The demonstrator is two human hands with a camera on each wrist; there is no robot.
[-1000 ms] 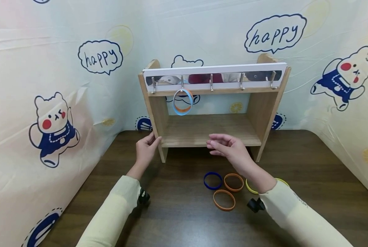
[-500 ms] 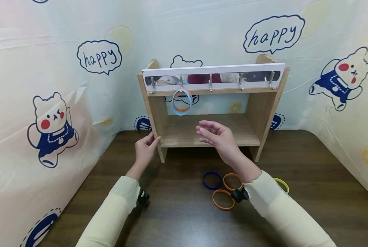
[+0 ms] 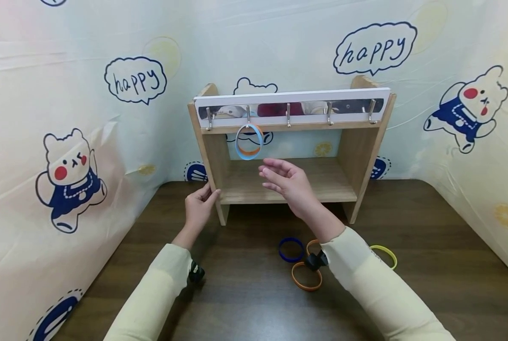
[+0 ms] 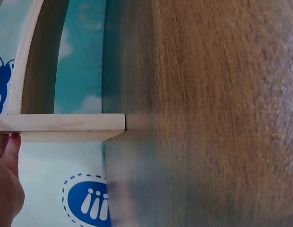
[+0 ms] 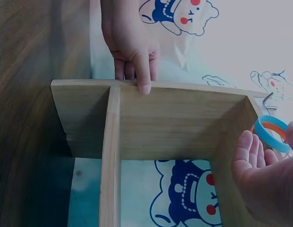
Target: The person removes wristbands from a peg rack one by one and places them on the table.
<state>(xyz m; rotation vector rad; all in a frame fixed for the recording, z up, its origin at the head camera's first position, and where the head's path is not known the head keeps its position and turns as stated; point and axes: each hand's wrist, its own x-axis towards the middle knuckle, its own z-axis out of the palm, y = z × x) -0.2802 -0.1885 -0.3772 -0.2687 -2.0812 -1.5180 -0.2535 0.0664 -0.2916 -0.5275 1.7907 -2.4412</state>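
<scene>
Light blue ring and orange ring hang together

Both dangle from the 2nd hook from the left on the wooden rack. Just below, I see the right hand, fingers loosely bent, a gap to the thumb, holding nothing. The left hand pinches the rack's side panel. On the brown table lie a dark blue ring, 2 orange loops and a yellow ring.
</scene>
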